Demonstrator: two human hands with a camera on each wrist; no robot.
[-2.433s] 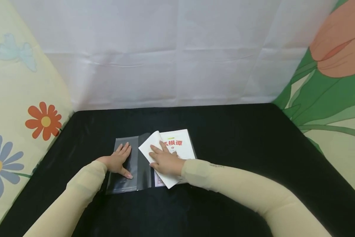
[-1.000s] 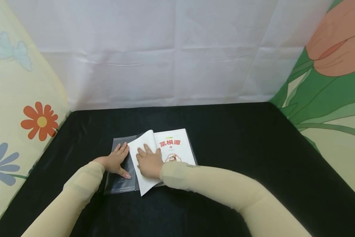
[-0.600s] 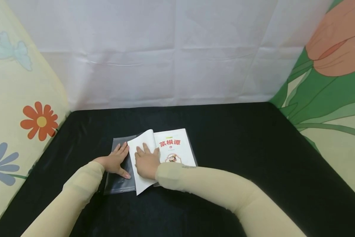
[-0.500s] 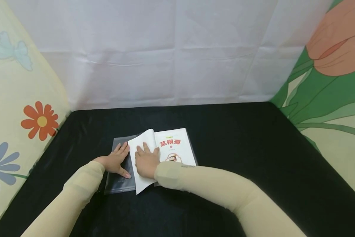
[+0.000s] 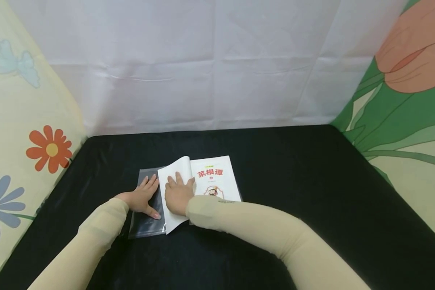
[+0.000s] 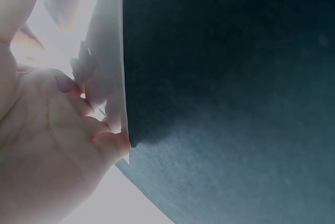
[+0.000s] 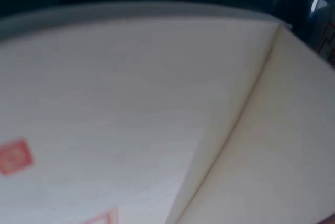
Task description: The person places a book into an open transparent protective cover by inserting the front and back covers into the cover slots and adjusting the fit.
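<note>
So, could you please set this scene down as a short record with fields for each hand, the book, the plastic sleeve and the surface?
left hand: left hand lies flat, fingers straight, on the clear plastic sleeve
right hand: right hand presses flat on the turned white cover
book: book lies open at its title page with red characters
sleeve: lies flat, left of the book, partly under the cover
surface: black cloth

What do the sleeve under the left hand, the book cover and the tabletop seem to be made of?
Sleeve: thin clear plastic, glossy; the dark surface shows through. Book cover: white paper or thin card, matt, curling upward. Tabletop: probably black cloth, faintly shiny.
</note>
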